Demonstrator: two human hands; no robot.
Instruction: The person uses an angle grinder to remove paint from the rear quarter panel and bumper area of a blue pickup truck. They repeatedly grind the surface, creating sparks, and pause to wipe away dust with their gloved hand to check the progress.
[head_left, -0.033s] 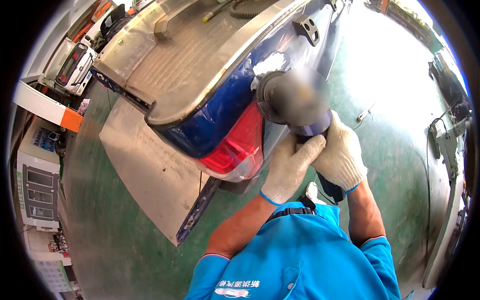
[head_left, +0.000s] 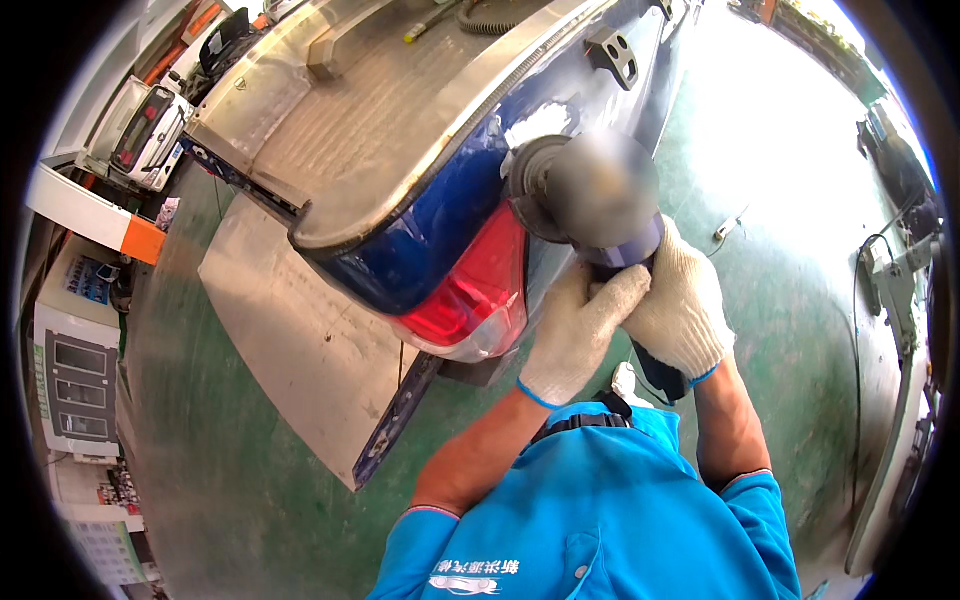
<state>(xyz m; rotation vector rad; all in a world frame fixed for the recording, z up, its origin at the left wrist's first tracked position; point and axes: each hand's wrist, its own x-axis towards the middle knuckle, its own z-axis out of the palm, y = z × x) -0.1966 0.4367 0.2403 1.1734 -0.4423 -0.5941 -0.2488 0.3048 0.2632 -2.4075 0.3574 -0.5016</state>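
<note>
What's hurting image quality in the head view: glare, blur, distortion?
Head view: a round smear hides the top of the power tool, while the left hand and right hand look fairly sharp; head view: glare bleaches the green floor white at upper right; head view: fisheye bends edges near the rim, corners black.

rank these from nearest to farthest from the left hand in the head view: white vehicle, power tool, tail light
1. Power tool: right at the left hand.
2. Tail light: just left of that hand, red and clear.
3. White vehicle: far left, in the background.
</note>
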